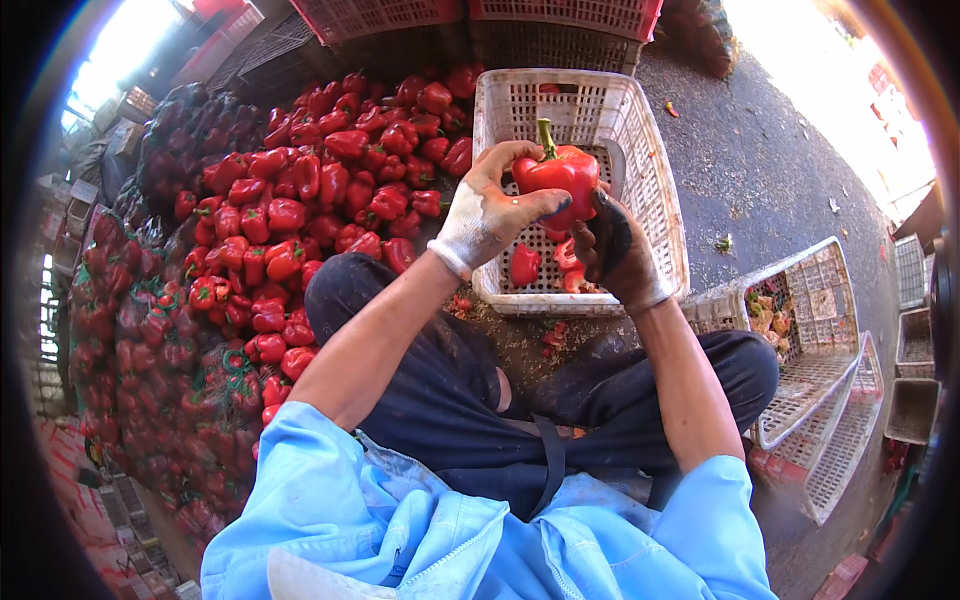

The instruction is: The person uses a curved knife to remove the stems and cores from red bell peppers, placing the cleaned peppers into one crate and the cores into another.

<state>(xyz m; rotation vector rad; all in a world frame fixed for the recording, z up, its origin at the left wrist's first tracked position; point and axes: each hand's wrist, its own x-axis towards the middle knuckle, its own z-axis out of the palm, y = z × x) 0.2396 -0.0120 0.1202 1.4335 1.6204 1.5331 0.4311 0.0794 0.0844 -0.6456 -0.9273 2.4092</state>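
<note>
A red bell pepper (558,178) with a green stem pointing up is held over a white plastic crate (660,215). My left hand (487,205), in a stained white glove, wraps its fingers and thumb around the pepper's left side. My right hand (622,250) wears a glove with dark, dirty fingers. Those fingers are curled against the pepper's lower right side; whether they also hold a small tool is hidden. Below the hands, a red pepper (525,265) and broken pepper pieces (572,275) lie in the crate's near end.
To the left spreads a large heap of red bell peppers (335,185), bordered by full net sacks (165,370). Tilted white crates (810,335), one with pepper scraps (770,320), stand at the right. Stacked crates (560,45) line the far side. Scraps dot the grey floor (740,170).
</note>
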